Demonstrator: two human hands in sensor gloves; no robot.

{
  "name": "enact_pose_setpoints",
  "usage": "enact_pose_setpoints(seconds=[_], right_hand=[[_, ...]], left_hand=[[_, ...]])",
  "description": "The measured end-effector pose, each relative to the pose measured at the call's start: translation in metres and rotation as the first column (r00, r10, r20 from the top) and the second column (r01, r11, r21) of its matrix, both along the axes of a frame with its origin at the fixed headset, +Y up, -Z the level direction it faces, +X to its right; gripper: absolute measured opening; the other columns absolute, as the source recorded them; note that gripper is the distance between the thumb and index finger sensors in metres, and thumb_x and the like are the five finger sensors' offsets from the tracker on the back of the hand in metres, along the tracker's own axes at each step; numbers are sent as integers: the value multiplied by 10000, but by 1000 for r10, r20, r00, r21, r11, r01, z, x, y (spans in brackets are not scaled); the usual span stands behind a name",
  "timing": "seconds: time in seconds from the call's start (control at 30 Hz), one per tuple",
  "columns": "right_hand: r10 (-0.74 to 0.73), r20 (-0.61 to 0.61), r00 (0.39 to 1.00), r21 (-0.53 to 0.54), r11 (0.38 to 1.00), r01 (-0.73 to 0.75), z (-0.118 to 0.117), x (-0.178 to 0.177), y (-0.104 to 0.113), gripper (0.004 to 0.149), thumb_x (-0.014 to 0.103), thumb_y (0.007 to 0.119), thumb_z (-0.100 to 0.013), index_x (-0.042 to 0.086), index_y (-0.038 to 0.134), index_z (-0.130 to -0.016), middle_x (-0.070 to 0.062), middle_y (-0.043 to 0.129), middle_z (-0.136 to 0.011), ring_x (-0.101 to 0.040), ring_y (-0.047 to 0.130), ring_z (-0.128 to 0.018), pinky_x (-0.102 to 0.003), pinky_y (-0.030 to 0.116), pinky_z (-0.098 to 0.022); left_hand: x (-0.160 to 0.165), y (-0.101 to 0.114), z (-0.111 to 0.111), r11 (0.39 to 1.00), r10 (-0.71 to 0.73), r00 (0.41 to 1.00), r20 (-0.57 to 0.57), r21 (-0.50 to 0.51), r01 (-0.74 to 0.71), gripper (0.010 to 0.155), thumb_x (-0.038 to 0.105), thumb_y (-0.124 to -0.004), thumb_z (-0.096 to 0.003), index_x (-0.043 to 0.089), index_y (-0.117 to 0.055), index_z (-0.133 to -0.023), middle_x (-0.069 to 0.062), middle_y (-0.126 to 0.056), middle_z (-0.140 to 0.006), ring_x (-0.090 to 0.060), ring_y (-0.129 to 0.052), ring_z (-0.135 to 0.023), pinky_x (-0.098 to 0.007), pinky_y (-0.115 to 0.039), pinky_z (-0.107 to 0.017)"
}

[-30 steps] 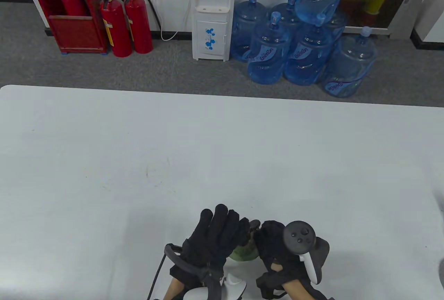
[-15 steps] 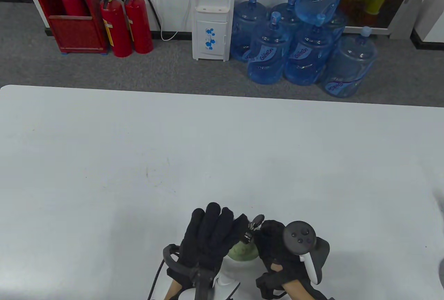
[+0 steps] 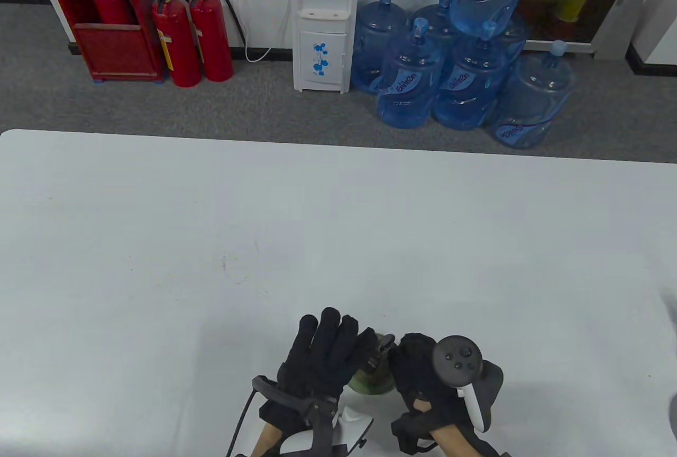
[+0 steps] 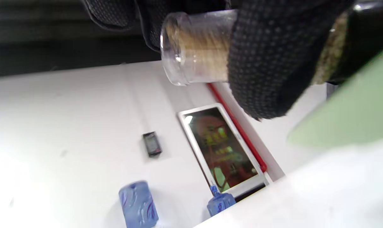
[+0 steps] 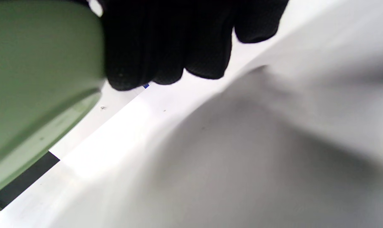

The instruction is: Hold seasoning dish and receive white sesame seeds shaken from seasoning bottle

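While both of our hands work at the near edge, the white worktop (image 3: 158,245) stretches away from us broad and pale, marked only by a few faint scuffs left of centre. Beyond its far edge lies grey carpet. Against the back wall we see a red cabinet (image 3: 100,15) with an extinguisher inside, two red fire extinguishers (image 3: 193,34) standing just beside it, a white water dispenser (image 3: 323,20) with a blue flower print, and a cluster of blue water jugs (image 3: 460,60), one stacked atop the others.

Our left hand (image 3: 322,359) curls its fingers around the seasoning bottle (image 4: 197,47); in the left wrist view the clear bottle shows pale seeds inside, its dark capped end pointing toward the dish. Our right hand (image 3: 423,377) grips the green seasoning dish (image 3: 373,380), fingers wrapped over its rim as the right wrist view shows. The dish sits between the two hands, close to the near edge, and the bottle's cap end hangs just above it. We cannot tell whether the dish touches the worktop.

Compared with half a second ago, our left hand has shifted slightly right and toward us, and the bottle's cap end has dropped lower, nearer the dish. Our right hand and the dish have barely moved. Nothing in the room has changed.
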State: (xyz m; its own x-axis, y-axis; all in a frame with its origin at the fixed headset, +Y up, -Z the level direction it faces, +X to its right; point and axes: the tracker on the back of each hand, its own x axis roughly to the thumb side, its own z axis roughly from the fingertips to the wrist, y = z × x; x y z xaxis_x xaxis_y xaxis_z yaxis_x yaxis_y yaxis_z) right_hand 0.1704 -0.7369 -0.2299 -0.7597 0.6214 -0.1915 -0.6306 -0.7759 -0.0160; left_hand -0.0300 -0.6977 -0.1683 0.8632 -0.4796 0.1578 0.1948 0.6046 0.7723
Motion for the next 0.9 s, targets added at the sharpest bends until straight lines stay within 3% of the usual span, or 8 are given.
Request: enact_pose_setpoints(seconds=[0.1,0.2,0.3,0.37,0.6,0.7,0.8,0.9], right_hand=[[-19,-10,1000,0,1000,19,1,-1,2,405,542,841,-432,201,921,-635,69,806,-933,-227,813,-892,-502,586,-750],[12,-1,1000,11,1000,-12,0,-1,1,403,542,842,-429,202,923,-630,68,809,-930,-224,816,-890,-502,589,-747],[-19,-8,1000,-4,1000,19,1,0,1,405,542,841,-431,201,920,-635,70,807,-932,-225,812,-893,-502,585,-750],[6,-4,1000,10,1000,-6,1,1,1,405,541,842,-430,200,922,-633,68,809,-930,-227,817,-889,-503,587,-748],[12,-6,1000,4,1000,-12,0,-1,0,404,542,841,-430,201,922,-631,69,809,-930,-227,816,-889,-503,588,-748],[-10,-11,1000,-8,1000,10,1,0,0,404,540,842,-431,200,921,-634,67,808,-931,-228,814,-890,-504,586,-749],[8,0,1000,2,1000,-8,0,1,-1,404,540,843,-429,200,923,-630,65,810,-929,-227,816,-888,-504,587,-748],[-28,2,1000,-6,1000,28,0,2,0,403,537,844,-431,198,922,-632,64,808,-931,-231,814,-889,-505,584,-749]], left_hand=[[-5,13,5,970,244,968,64,5,-244,642,391,-1061,-374,563,-717,-888,156,-623,-1034,-241,-675,-1040,-532,-570,-789],[5,0,5,1000,19,999,39,18,-20,645,406,-1064,-362,574,-722,-883,167,-642,-1033,-220,-704,-1042,-534,-585,-794],[0,14,10,971,233,969,83,26,-236,649,385,-1056,-381,548,-704,-901,147,-610,-1035,-249,-662,-1038,-541,-550,-790],[5,1,-1,991,111,992,-52,-75,-115,646,392,-1067,-360,567,-732,-884,166,-647,-1032,-231,-702,-1041,-545,-571,-798],[4,-2,3,1000,30,1000,-5,-6,-30,647,407,-1065,-360,571,-726,-886,169,-652,-1030,-228,-714,-1037,-546,-576,-796],[0,14,11,971,233,970,69,43,-236,648,387,-1052,-384,547,-699,-903,143,-609,-1034,-254,-660,-1035,-548,-542,-788],[6,-2,3,999,37,999,-29,-22,-38,649,408,-1066,-356,572,-728,-886,171,-653,-1030,-223,-714,-1039,-546,-575,-796],[-2,14,10,964,262,963,68,31,-265,649,403,-1045,-385,548,-692,-910,144,-612,-1035,-251,-671,-1033,-547,-546,-788]])
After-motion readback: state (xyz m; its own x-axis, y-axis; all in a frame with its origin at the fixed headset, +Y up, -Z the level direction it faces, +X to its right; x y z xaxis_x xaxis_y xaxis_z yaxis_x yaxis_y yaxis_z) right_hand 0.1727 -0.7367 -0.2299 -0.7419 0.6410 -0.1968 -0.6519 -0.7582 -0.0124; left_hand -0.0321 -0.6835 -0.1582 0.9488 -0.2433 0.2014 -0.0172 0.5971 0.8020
